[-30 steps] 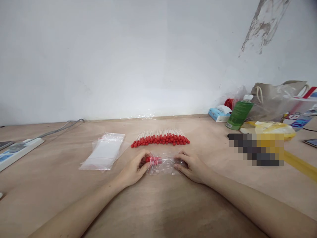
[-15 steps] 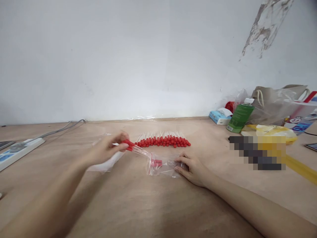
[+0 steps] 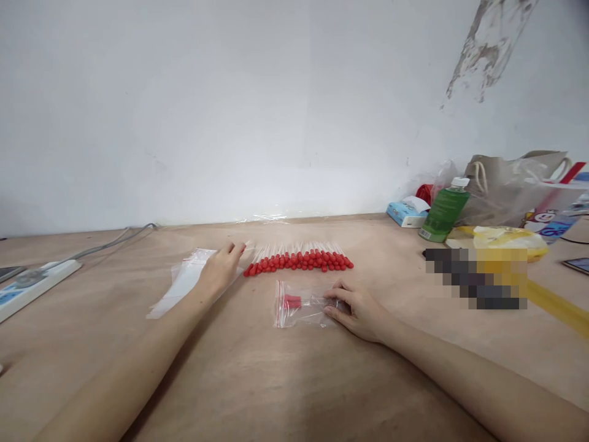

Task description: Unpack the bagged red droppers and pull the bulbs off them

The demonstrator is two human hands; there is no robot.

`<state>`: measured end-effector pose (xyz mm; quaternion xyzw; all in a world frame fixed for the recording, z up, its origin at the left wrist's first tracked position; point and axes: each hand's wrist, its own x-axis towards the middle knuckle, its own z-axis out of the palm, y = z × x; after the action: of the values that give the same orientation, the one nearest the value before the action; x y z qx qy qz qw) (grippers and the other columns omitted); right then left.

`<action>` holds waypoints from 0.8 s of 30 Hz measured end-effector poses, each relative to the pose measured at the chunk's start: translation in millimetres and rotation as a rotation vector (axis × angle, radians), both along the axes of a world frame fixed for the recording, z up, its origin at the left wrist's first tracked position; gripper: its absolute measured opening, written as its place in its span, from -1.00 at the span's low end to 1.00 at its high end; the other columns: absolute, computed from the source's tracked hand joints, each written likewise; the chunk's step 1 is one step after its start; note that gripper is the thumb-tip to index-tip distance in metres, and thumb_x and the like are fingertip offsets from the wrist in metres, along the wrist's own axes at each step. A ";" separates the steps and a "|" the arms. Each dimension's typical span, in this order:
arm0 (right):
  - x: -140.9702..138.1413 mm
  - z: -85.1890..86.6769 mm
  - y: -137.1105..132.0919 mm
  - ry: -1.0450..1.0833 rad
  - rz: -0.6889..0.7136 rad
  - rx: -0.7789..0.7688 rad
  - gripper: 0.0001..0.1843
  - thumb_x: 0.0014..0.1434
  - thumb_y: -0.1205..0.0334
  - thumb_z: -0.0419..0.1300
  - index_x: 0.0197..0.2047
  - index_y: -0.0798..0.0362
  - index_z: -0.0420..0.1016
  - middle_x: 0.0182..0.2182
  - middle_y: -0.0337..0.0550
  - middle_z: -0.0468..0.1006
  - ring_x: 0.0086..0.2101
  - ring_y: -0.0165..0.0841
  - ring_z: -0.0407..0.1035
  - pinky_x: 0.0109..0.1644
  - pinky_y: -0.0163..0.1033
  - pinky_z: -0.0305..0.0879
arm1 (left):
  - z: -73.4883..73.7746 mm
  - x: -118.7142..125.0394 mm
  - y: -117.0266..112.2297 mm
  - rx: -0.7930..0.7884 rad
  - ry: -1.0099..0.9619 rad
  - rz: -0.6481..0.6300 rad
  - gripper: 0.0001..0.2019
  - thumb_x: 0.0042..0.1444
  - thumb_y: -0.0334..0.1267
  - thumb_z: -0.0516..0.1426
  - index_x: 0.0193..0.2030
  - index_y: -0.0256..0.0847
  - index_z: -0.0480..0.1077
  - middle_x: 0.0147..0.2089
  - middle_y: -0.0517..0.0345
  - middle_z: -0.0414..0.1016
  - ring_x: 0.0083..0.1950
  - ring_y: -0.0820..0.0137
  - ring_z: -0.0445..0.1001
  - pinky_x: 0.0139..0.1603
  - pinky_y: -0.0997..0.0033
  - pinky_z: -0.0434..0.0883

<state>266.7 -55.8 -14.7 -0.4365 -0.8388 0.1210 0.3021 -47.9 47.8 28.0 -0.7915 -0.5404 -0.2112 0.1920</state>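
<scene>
A clear zip-lock bag (image 3: 310,316) lies flat on the tabletop, its red-lined zip edge toward the left. Red tips (image 3: 292,301) show inside it near that edge. Thumb and fingers of my right hand (image 3: 356,310) hold down the bag's right end. Beyond it lies a row of pale sticks with red tips (image 3: 299,261), tips toward me. My left hand (image 3: 223,267) is at the row's left end, its fingers curled beside the pale stick ends. What its fingers hold, if anything, is hidden. Beneath and left of this hand lie flat plastic bags (image 3: 181,285).
A white power strip (image 3: 39,288) with a grey cable (image 3: 105,240) is at left. At right are a blue tissue pack (image 3: 405,213), a green bottle (image 3: 445,212), yellow plastic (image 3: 510,239), a blurred dark object (image 3: 473,279) and a phone (image 3: 577,264). A wall (image 3: 276,123) stands behind.
My left hand has moved away from the bag's mouth to the row's left end; the red-tipped sticks it held no longer show there. My right hand stays on the bag.
</scene>
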 end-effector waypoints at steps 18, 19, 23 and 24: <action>2.8 -1.6 3.7 0.003 0.034 -0.008 -0.72 0.13 0.16 0.07 -0.12 0.06 0.42 -0.25 -0.09 0.38 -0.34 -0.39 0.30 -0.24 -0.27 0.25 | -0.2 -2.2 2.3 -0.468 -0.444 -0.057 -0.63 0.10 0.00 -0.10 -0.20 -0.24 0.32 -0.23 0.05 0.45 -0.24 0.31 0.44 -0.20 0.33 0.35; 3.7 -1.3 4.4 0.001 0.043 -0.010 -0.72 0.13 0.16 0.06 -0.12 0.06 0.43 -0.25 -0.10 0.38 -0.36 -0.41 0.30 -0.25 -0.28 0.25 | 2.4 -0.3 0.4 -0.434 -0.428 -0.036 -0.64 0.10 -0.01 -0.09 -0.19 -0.24 0.32 -0.21 0.03 0.44 -0.22 0.29 0.43 -0.18 0.30 0.34; 6.5 -1.4 6.6 -0.007 0.080 -0.023 -0.71 0.16 0.15 0.03 -0.13 0.04 0.47 -0.28 -0.12 0.38 -0.45 -0.47 0.27 -0.34 -0.32 0.23 | 14.9 17.4 -25.6 -0.122 -0.296 -0.021 -0.75 0.10 -0.13 -0.05 -0.30 -0.24 0.34 -0.25 0.01 0.39 -0.20 0.25 0.38 -0.13 0.25 0.29; 6.9 -1.6 6.9 -0.007 0.084 -0.019 -0.71 0.17 0.15 0.02 -0.13 0.03 0.48 -0.28 -0.12 0.38 -0.44 -0.47 0.28 -0.35 -0.33 0.23 | 15.7 23.6 -36.7 -0.088 -0.284 -0.066 -0.78 0.10 -0.17 -0.04 -0.36 -0.23 0.35 -0.31 0.05 0.38 -0.22 0.28 0.37 -0.15 0.29 0.30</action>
<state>273.6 -48.9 -16.3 -0.4042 -0.8563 0.1399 0.2895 -24.4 11.2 43.8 -0.7788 -0.5444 -0.3033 0.0716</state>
